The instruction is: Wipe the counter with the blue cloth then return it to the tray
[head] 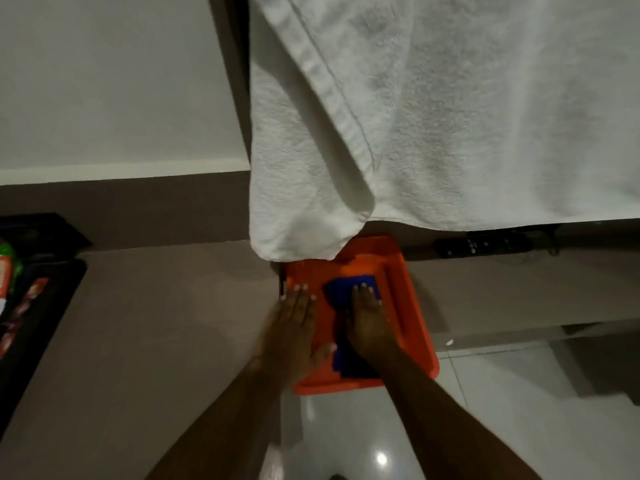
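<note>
Close in, both hands lie flat in the orange tray. Right hand presses the blue cloth, fingers together, not pinching. Left hand rests beside it, fingers spread, steadying. Judgement: gather the cloth fully before lifting. Beyond the fingertips hangs a white towel; the table lies left.

No readable text — packets at left too blurred.
</note>
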`<action>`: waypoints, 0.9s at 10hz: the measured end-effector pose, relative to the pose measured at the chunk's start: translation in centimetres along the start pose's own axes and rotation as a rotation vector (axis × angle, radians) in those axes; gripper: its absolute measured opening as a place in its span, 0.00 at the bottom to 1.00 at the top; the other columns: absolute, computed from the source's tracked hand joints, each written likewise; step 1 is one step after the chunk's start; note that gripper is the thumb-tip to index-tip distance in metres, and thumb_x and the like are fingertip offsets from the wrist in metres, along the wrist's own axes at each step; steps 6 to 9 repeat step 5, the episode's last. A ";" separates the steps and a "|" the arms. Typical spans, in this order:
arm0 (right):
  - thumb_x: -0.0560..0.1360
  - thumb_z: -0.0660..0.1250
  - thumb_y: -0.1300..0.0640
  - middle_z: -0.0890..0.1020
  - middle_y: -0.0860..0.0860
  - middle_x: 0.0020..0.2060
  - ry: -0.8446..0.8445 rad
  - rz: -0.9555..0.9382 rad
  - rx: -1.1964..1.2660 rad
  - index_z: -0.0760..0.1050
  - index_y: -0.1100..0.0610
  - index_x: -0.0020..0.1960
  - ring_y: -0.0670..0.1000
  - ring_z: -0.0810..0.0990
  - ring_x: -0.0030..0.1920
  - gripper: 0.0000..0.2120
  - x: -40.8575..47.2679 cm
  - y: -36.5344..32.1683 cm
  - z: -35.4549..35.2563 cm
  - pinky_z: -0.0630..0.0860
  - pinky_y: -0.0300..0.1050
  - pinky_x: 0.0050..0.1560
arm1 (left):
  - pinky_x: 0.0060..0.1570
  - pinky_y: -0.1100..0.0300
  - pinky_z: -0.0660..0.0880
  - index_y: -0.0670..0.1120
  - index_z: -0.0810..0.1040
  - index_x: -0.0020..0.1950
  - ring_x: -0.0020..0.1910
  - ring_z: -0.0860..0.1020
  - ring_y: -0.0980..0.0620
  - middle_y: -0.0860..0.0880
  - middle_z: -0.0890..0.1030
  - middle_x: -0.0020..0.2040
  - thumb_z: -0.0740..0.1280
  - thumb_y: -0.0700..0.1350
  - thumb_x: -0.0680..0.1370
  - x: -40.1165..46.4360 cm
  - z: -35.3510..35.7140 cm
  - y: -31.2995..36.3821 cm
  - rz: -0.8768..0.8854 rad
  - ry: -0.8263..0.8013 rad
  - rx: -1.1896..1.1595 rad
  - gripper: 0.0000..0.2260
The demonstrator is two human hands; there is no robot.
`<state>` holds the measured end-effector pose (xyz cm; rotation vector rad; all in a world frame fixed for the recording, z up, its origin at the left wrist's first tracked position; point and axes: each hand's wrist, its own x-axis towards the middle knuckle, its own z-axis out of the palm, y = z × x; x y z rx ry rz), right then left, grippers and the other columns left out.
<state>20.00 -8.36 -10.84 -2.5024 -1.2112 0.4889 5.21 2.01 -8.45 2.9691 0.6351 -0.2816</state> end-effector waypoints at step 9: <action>0.81 0.49 0.41 0.45 0.58 0.78 -0.011 -0.009 -0.060 0.44 0.59 0.77 0.55 0.42 0.78 0.34 -2.0 0.7 -3.0 0.39 0.51 0.74 | 0.77 0.45 0.44 0.41 0.48 0.80 0.80 0.46 0.40 0.39 0.48 0.81 0.44 0.80 0.68 -2.3 -2.9 -2.0 -0.041 0.083 -0.142 0.54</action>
